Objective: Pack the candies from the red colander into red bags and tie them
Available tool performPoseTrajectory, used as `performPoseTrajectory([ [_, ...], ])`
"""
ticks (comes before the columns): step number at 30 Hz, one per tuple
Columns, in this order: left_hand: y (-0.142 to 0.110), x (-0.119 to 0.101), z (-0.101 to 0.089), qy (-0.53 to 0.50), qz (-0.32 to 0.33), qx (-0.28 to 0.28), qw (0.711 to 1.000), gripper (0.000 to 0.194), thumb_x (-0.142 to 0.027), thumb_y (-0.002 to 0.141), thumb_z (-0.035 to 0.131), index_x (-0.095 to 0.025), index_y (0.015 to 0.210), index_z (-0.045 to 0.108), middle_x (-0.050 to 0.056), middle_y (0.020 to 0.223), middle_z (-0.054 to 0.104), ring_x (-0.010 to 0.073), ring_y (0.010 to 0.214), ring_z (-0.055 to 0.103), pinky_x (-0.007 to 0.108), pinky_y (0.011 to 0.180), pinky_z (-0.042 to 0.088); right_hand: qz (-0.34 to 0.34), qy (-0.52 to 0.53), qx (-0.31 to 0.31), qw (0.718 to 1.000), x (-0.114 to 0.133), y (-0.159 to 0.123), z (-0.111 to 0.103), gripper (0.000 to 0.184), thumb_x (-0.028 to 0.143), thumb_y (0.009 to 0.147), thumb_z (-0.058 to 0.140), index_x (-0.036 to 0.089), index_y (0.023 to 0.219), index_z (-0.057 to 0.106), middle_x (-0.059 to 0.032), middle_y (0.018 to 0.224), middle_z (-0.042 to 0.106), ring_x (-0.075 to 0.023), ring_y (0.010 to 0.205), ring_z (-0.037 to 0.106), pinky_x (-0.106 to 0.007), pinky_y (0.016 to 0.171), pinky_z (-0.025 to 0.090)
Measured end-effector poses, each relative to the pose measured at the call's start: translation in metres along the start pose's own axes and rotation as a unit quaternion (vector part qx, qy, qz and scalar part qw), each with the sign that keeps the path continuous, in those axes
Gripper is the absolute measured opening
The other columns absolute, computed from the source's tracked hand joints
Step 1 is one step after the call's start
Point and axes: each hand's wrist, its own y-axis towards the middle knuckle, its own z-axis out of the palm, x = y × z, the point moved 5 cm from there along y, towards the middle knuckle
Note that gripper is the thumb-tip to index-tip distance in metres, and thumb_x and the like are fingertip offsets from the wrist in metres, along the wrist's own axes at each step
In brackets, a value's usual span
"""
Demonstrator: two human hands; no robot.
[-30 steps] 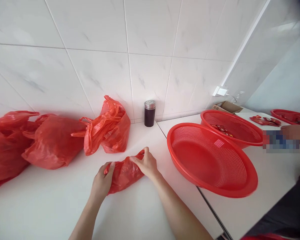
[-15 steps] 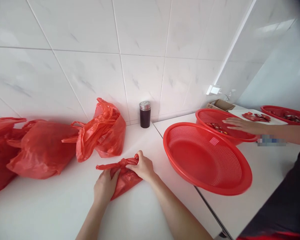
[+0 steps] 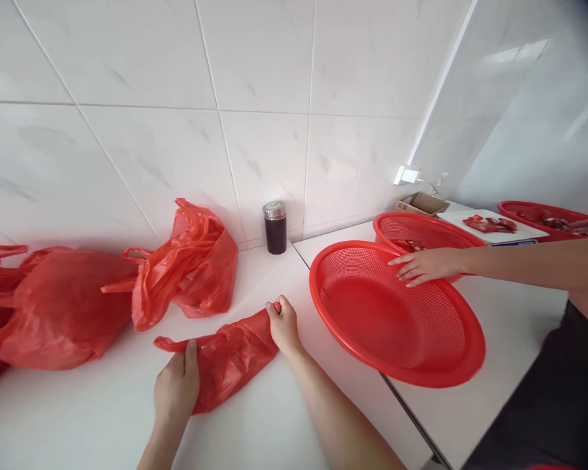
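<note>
A small red plastic bag (image 3: 228,359) lies stretched out on the white counter (image 3: 78,418) in front of me. My left hand (image 3: 176,388) grips its left end, fingers closed on the plastic. My right hand (image 3: 283,324) pinches the bag's right end near a twisted tip. To the right, a big red perforated basket (image 3: 396,313) rests tilted on the counter. Another person's hand (image 3: 424,266) lies flat on its far rim.
Several full red plastic bags (image 3: 186,267) stand along the tiled wall at the left. A dark jar with a metal lid (image 3: 275,227) sits by the wall. Behind the front basket are a second red basket (image 3: 421,228), a cardboard box (image 3: 421,203) and red packets (image 3: 487,224).
My hands have moved apart, pulling the small bag out lengthwise; my left hand slid left. The other person's hand moved from the rear basket onto the front basket's rim.
</note>
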Motion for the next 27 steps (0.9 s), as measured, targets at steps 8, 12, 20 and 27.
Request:
performPoseTrajectory([
  [8, -0.011, 0.023, -0.016, -0.279, -0.078, -0.014, 0.957, 0.042, -0.057, 0.080, 0.047, -0.019, 0.091, 0.061, 0.010, 0.092, 0.067, 0.0300, 0.088, 0.065, 0.042, 0.078, 0.053, -0.036, 0.023, -0.007, 0.999, 0.007, -0.006, 0.003, 0.029, 0.043, 0.091, 0.042, 0.025, 0.072, 0.030, 0.0059, 0.063, 0.040, -0.0130, 0.058, 0.049, -0.025, 0.059, 0.040],
  [12, -0.032, -0.012, -0.070, -0.205, 0.100, -0.259, 0.939, 0.046, -0.043, 0.087, 0.047, -0.022, 0.128, 0.046, 0.012, 0.130, 0.053, 0.0297, 0.115, 0.055, 0.047, 0.099, 0.045, -0.083, -0.001, 0.016, 0.996, 0.029, -0.018, 0.005, 0.029, 0.044, 0.091, 0.046, 0.024, 0.074, 0.034, 0.0045, 0.063, 0.044, -0.0136, 0.058, 0.046, -0.026, 0.060, 0.038],
  [20, -0.040, -0.066, -0.027, 0.022, 0.260, 0.095, 0.961, 0.023, -0.037, 0.088, 0.046, -0.023, 0.093, 0.064, 0.006, 0.094, 0.068, 0.0261, 0.087, 0.062, 0.038, 0.077, 0.047, -0.143, 0.038, 0.045, 0.988, 0.071, -0.040, -0.005, 0.019, 0.040, 0.089, 0.053, 0.023, 0.086, 0.046, -0.0019, 0.078, 0.061, -0.0155, 0.072, 0.058, -0.028, 0.068, 0.046],
  [27, -0.029, -0.016, -0.127, -0.002, 0.150, 0.168, 0.974, 0.029, -0.050, 0.080, 0.056, -0.023, 0.070, 0.059, -0.001, 0.068, 0.062, 0.0168, 0.060, 0.056, 0.026, 0.050, 0.041, -0.003, 0.025, 0.057, 0.998, 0.010, -0.014, 0.002, 0.040, 0.051, 0.081, 0.055, 0.020, 0.106, 0.049, -0.0084, 0.094, 0.068, -0.0178, 0.076, 0.061, -0.030, 0.069, 0.046],
])
